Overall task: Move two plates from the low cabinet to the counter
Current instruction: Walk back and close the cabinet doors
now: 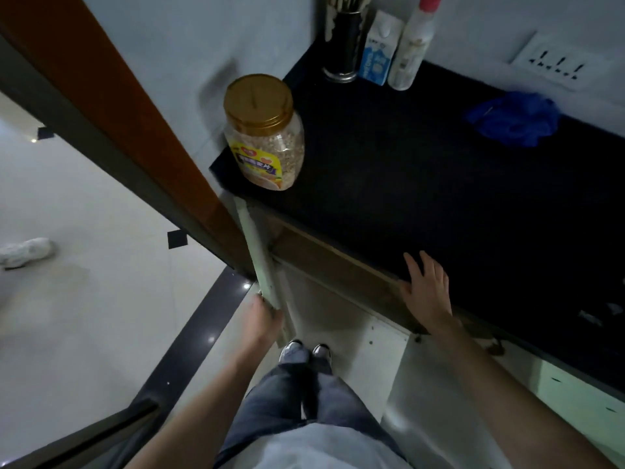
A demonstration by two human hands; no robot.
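Your left hand [262, 316] was clamped on the edge of the pale cabinet door [260, 255], which stood swung open below the counter's left end. Your right hand [426, 288] lay flat and spread, fingers apart, on the front edge of the black counter [422, 184], gripping nothing. No plates showed anywhere, and the inside of the low cabinet [341, 319] between your hands was hidden from this angle. Beyond your left hand, at the counter's corner, stood a clear jar [265, 137] with a gold lid, filled with pale flakes. Far ahead of your right hand, against the wall, a dark utensil holder [341, 45] with sticks, a small carton [378, 52] and a white bottle [412, 45] stood side by side; a crumpled blue cloth [514, 118] lay further right. Left of your left hand ran a wooden door frame [111, 106] and pale tiled floor [84, 265].
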